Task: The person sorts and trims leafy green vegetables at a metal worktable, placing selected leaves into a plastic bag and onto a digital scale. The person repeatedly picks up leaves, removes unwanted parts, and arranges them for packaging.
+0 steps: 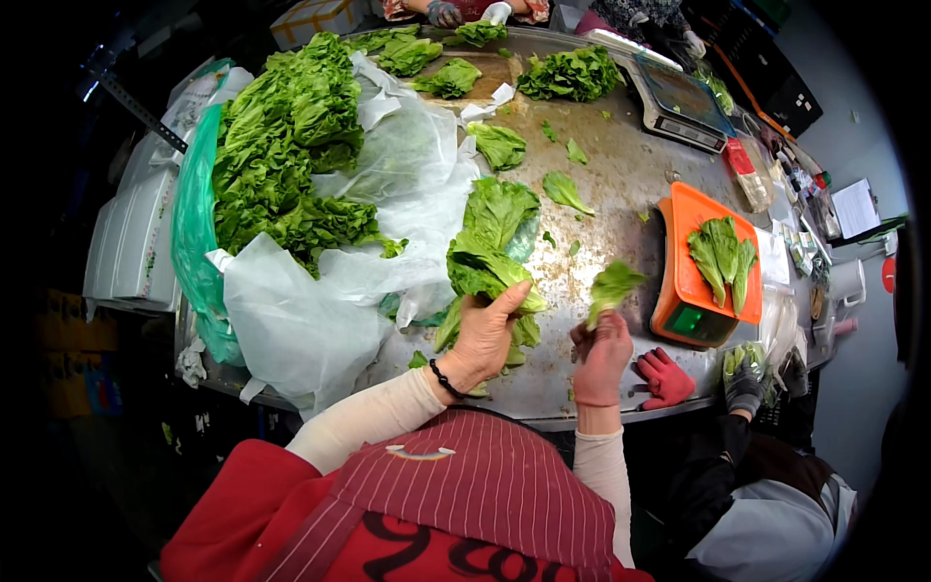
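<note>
My bare left hand [481,336], with a black cord at its wrist, grips a head of leafy lettuce [476,262] over the metal table. In my right hand [604,356], covered by a pink glove, is a single lettuce leaf [613,285], slightly blurred. The hands are apart, the right one beside an orange digital scale [707,251]. Several lettuce leaves [721,251] lie on that scale's tray. An empty pink glove [665,378] rests at the table edge, right of my right hand. More leaves lie beneath my left hand, partly hidden by it.
A big pile of lettuce [291,145] fills a green plastic bag [195,218] on the left, with white sheeting [305,313] spilling out. Another scale [684,102] stands at the far right. Gloved hands of other people [497,13] appear at the far side and at right [745,385].
</note>
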### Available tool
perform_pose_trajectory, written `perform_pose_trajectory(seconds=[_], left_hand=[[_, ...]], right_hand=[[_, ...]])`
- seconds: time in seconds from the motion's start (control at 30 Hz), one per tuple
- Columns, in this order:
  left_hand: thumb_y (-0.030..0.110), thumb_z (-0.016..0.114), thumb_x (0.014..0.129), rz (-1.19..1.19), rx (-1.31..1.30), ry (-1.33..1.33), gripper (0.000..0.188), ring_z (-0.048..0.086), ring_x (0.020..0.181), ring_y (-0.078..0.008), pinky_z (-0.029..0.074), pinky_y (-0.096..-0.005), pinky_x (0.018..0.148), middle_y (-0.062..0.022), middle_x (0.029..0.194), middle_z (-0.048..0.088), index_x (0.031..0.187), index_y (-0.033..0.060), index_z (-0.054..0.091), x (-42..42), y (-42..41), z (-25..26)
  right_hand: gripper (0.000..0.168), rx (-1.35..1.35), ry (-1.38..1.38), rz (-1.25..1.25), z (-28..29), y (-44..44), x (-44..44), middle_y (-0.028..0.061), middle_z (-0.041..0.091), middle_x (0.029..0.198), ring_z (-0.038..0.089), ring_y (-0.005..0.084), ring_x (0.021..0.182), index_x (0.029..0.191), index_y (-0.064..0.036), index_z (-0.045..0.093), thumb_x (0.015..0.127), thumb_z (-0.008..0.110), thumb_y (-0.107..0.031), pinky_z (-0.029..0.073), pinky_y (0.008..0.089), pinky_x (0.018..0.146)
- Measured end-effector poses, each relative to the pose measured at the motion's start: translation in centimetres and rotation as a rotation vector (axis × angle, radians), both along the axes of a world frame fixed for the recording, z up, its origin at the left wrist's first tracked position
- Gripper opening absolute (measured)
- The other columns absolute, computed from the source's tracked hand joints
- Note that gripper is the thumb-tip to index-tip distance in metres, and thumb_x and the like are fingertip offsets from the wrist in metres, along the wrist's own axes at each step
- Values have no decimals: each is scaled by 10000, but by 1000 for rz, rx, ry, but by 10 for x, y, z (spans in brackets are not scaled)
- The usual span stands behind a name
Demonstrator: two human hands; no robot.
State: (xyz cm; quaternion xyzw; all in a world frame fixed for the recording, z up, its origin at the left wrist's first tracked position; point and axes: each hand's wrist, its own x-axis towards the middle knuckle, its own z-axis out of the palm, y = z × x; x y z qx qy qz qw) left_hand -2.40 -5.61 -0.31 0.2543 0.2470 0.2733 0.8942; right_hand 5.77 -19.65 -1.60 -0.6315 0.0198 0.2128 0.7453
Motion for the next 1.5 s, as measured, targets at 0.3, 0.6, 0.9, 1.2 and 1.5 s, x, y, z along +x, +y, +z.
perform_pose_trajectory(seconds=[0.3,0.6,0.9,1.2,1.5], left_hand=[[203,724,887,-354,-4,74,366,628,876,-122,524,-271,729,-57,1059,622,1149,22,543,2,9,20],[259,662,935,-565,2,93,394,606,986,-111,469,-264,812,-51,1106,646,1242,46,539,-3,9,-9],[267,643,949,-567,-9,-116,469,580,1076,-131,465,-303,901,-18,1250,577,1339,85,457,5,7,0],[236,646,948,-570,-6,-130,439,581,1096,-135,478,-305,909,-15,1277,567,1328,104,469,5,7,-8],[53,699,869,-530,150,-18,358,614,994,-152,493,-290,865,-75,1121,640,1191,2,553,-1,11,-8]], right_hand=[[488,-590,-900,333,33,13,-28,207,627,1110,619,339,1018,1281,51,523,836,691,-57,502,384,882],[414,192,-142,230,42,3,-26,72,621,1030,602,119,868,1253,70,514,1007,545,-262,492,260,774],[262,-234,-463,238,40,3,-33,98,664,1024,604,141,918,1181,52,581,986,556,-122,489,279,821],[304,-295,-600,80,39,7,-35,92,644,992,584,144,853,1160,45,573,998,562,-211,482,279,760],[276,-305,-422,198,48,2,-30,49,606,821,526,120,726,1048,36,609,1014,528,-226,448,280,661]])
